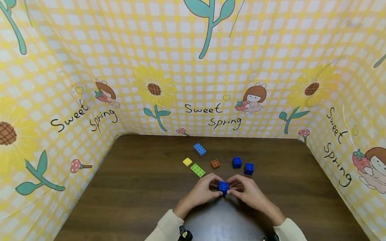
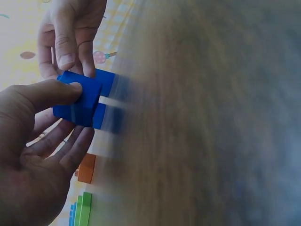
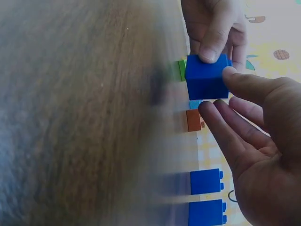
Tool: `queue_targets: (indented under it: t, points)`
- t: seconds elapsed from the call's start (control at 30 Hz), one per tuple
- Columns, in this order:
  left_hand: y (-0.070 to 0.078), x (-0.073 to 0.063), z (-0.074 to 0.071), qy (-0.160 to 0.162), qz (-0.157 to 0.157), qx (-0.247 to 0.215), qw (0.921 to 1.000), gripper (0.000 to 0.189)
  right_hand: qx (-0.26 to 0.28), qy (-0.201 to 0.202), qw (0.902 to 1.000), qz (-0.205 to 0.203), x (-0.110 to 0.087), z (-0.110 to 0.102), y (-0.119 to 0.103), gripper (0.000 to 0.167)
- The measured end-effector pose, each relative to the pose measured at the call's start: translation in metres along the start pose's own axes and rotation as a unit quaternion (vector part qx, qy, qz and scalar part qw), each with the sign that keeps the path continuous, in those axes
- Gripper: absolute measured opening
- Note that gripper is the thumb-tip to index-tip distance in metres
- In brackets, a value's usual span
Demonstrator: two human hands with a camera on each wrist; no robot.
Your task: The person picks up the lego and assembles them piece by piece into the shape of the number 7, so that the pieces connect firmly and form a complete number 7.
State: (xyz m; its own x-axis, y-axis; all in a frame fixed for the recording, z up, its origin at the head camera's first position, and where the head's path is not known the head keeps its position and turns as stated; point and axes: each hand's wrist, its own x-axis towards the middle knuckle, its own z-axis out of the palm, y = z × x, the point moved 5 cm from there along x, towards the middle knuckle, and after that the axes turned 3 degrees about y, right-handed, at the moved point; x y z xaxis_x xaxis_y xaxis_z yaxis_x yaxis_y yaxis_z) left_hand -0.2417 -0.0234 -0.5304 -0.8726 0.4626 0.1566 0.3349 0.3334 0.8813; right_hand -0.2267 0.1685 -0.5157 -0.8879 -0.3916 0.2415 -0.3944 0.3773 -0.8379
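Near the middle of the table, both hands meet at a dark blue toy building brick [image 1: 223,188] with studs on top. My left hand [image 1: 203,190] pinches it from the left, the thumb [image 2: 70,92] lying on its near face and the fingers reaching round behind. From the other side, my right hand [image 1: 248,192] holds the brick between thumb and fingertips. In the right wrist view, the right thumb tip [image 3: 229,71] is at the brick's upper edge, and the right fingertips come up to its lower edge.
Beyond the hands stand two more dark blue bricks [image 1: 237,162], an orange-brown brick [image 1: 215,164], a lime green brick [image 1: 197,170], a small yellow brick [image 1: 187,162] and a light blue brick [image 1: 199,149]. Yellow checked cloth [image 1: 199,83] walls the dark wooden table [image 1: 135,201] on three sides.
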Motion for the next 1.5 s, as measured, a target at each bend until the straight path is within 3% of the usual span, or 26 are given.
queue_targets:
  t: [0.2, 0.47, 0.63, 0.83, 1.0, 1.17, 1.33, 1.5]
  points:
    - [-0.008, -0.009, -0.009, -0.005, -0.021, 0.016, 0.9997, 0.033, -0.028, 0.022, 0.9993, -0.008, 0.002, -0.010, 0.001, 0.024]
    - [-0.013, -0.015, -0.022, 0.001, -0.031, 0.063, 0.9975, 0.033, -0.082, 0.098, 0.9917, -0.011, 0.005, -0.051, 0.010, 0.019]
    - [-0.017, -0.020, -0.026, -0.003, -0.034, 0.042, 0.9985, 0.035, -0.109, 0.140, 0.9840, -0.012, 0.007, -0.075, 0.017, 0.019]
    - [-0.022, -0.024, -0.032, -0.017, -0.044, 0.028, 0.9985, 0.035, -0.137, 0.162, 0.9772, 0.000, 0.010, -0.093, 0.027, 0.023]
    - [-0.027, -0.026, -0.034, -0.027, -0.055, 0.020, 0.9979, 0.037, -0.133, 0.155, 0.9789, 0.013, 0.013, -0.098, 0.037, 0.029]
    - [-0.028, -0.026, -0.035, -0.034, -0.066, 0.010, 0.9972, 0.036, -0.110, 0.117, 0.9856, 0.053, 0.017, -0.097, 0.050, 0.039]
    - [-0.028, -0.026, -0.035, -0.038, -0.065, 0.013, 0.9971, 0.039, -0.114, 0.083, 0.9860, 0.089, 0.020, -0.091, 0.061, 0.053]
    - [-0.029, -0.025, -0.035, -0.039, -0.070, 0.011, 0.9967, 0.046, -0.115, 0.073, 0.9858, 0.098, 0.021, -0.085, 0.069, 0.047]
